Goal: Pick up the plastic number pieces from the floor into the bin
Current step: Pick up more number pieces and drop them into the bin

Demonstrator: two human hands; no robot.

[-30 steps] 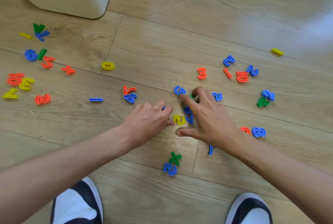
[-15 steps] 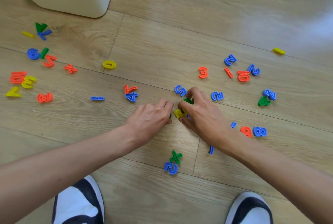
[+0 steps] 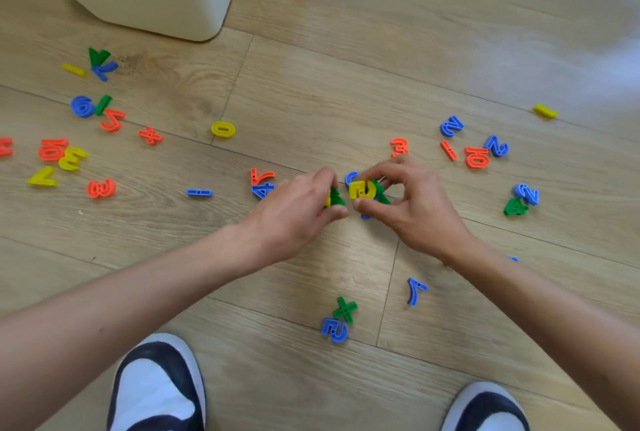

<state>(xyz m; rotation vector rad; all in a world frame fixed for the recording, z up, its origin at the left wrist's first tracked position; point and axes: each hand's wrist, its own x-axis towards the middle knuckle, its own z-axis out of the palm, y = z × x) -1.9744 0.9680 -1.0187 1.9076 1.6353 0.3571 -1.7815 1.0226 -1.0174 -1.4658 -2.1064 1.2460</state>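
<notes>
Two hands picking little numbers off the floor

The number pieces look light, hard and smooth, so pinching the edges should work. The right hand (image 3: 412,202) has its fingers closed on a yellow piece (image 3: 362,189); the left hand (image 3: 298,212) pinches a green piece (image 3: 335,197). The bin (image 3: 194,11) sits at the floor's far left.

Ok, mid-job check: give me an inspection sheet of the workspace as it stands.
Surface: wood-plank floor, pieces scattered left, centre, right.
Job's things: white bin top left, three pieces visible inside; yellow 0 lying alone.
Clutter: nothing seen.
Grippers: left hand closed on green pieces; right hand pinching yellow piece, others bunched behind it.
Cables: nothing seen.
Surroundings: two shoes at bottom edge.
</notes>
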